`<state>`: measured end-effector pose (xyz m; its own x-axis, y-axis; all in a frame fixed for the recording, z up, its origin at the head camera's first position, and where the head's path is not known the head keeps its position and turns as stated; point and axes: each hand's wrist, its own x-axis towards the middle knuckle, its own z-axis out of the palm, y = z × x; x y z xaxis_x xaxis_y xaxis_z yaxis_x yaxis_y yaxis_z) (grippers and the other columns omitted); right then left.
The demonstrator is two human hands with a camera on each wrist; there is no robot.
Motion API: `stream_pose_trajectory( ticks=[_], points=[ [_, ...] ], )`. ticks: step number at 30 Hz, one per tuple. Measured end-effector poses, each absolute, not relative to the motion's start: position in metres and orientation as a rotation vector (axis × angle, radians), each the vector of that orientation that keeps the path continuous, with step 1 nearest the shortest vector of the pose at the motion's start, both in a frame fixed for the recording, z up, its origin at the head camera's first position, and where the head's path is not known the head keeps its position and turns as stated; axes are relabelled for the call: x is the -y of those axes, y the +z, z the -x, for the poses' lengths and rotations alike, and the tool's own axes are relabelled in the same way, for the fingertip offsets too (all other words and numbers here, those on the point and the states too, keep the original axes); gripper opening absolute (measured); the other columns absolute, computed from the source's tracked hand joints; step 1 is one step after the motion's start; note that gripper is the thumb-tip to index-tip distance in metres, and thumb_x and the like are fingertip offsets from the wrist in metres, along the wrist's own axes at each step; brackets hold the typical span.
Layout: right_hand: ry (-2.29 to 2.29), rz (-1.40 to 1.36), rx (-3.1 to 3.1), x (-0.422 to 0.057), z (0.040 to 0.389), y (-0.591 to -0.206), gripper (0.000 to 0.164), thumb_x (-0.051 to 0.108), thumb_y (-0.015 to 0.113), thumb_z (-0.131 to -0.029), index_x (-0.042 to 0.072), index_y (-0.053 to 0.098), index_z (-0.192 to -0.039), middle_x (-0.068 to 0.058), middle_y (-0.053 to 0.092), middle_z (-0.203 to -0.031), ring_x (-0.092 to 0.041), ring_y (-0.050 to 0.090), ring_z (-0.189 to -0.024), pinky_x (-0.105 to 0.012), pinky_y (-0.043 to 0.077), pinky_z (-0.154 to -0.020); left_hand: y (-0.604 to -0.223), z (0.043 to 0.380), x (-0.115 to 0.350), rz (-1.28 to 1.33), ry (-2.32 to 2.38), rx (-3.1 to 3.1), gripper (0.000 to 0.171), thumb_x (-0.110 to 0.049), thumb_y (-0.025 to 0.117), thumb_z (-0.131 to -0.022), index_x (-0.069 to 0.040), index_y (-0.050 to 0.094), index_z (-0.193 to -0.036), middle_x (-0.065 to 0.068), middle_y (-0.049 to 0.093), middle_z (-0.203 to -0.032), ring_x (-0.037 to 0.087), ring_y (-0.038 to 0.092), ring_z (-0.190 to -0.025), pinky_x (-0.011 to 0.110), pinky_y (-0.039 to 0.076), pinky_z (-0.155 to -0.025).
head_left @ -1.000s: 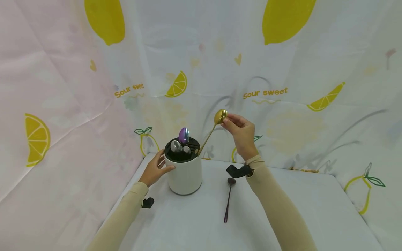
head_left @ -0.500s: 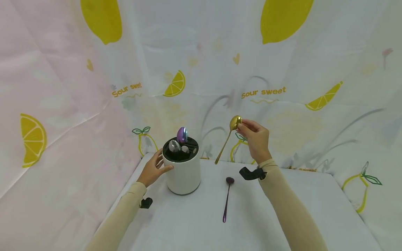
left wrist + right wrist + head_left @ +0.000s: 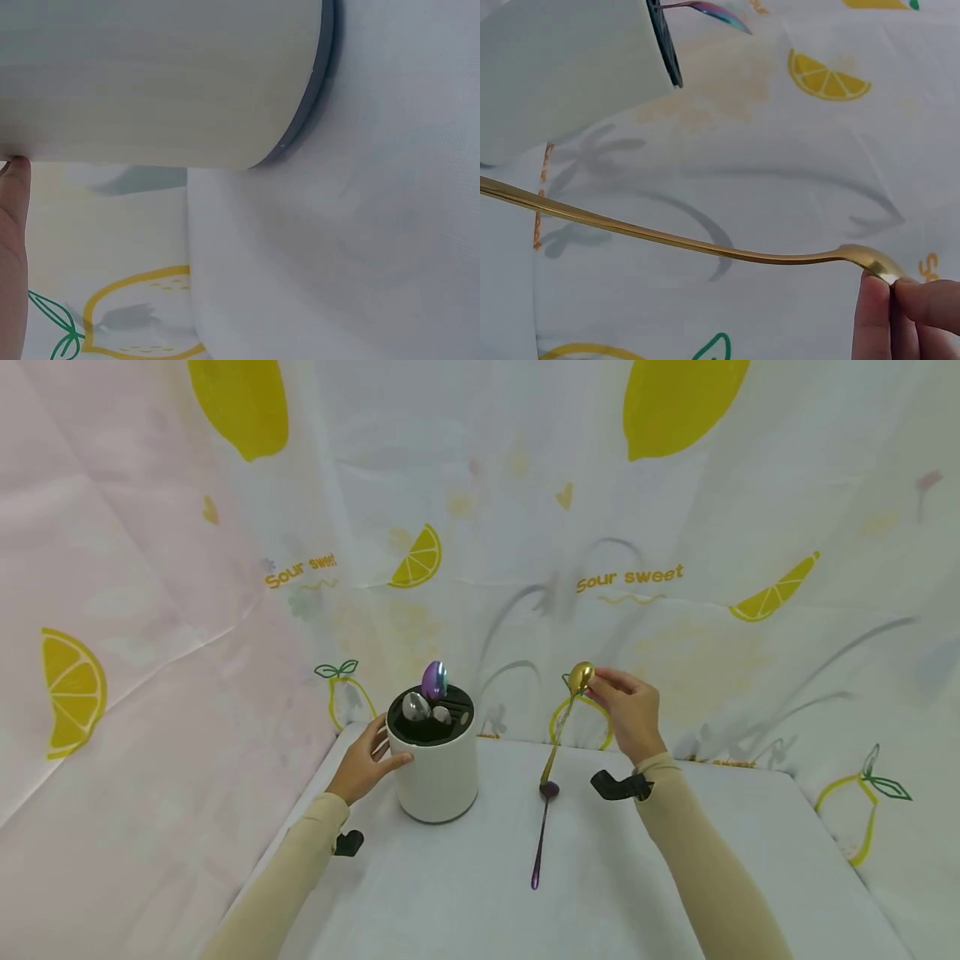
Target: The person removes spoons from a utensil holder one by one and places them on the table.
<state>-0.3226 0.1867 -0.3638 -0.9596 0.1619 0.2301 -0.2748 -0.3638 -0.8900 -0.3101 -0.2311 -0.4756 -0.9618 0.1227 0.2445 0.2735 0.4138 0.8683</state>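
Note:
With thumb and fingertips my right hand (image 3: 628, 708) pinches a gold spoon (image 3: 667, 238) by its bowl, handle slanting down to the left. In the head view the handle's end meets the bowl of a dark purple spoon (image 3: 539, 843) lying on the table; whether they touch I cannot tell. My left hand (image 3: 367, 766) grips the left side of a white cylindrical cutlery holder (image 3: 437, 785), thumb in front. From its black slotted top stick up a purple-blue iridescent spoon (image 3: 432, 681), a silver spoon (image 3: 415, 707) and a smaller silver piece (image 3: 442, 715).
A white-covered table (image 3: 450, 893) carries everything. Close behind it hangs a lemon-printed curtain (image 3: 510, 527), and a pinkish stretch of cloth (image 3: 150, 610) rises along the left. Black wrist mounts (image 3: 618, 786) stick out from both sleeves.
The gold spoon's handle has come out of the holder's top. My right hand has carried the spoon right and then down, over the purple spoon. The left hand stays on the holder.

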Motion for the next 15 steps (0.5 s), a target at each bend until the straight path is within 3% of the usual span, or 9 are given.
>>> stream_pose_trajectory(
  ticks=[15],
  points=[
    [2.43,0.053,1.808,-0.219,0.319,-0.413,0.043,-0.005,0.062,-0.092,-0.02,0.048,-0.13,-0.016,0.062,-0.111,-0.018,0.07,-0.09,-0.031,0.054,-0.092,-0.476,0.311,0.232,0.349,-1.585,2.531,0.096,-0.047,0.079,-0.079,-0.022,0.025,-0.155,0.001,0.028,-0.158,0.028,0.032,-0.142,0.04,0.035,-0.113]
  ],
)
